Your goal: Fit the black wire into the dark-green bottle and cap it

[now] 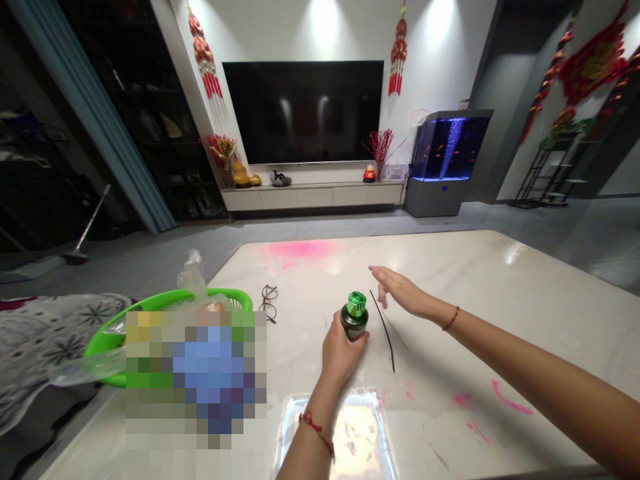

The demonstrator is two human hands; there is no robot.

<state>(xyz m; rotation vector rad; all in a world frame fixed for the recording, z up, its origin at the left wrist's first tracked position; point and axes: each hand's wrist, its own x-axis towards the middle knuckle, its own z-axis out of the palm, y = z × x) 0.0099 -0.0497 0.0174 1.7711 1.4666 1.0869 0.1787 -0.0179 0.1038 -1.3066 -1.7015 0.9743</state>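
From across the room, the work in hand shows as a single grip: the person's left hand [340, 353] has its fingers [334, 350] closed around a dark bottle with a ribbed green cap [355, 317], near the middle of the counter [465, 267]. The right hand [403, 291] is held out with its fingers [380, 273] open and straight, close to the far end of a thin black wire [384, 330] just beside the bottle. Folded eyeglasses [269, 303] lie towards the counter's left edge, by a green plastic basket [165, 301] partly hidden behind a pixelated patch.
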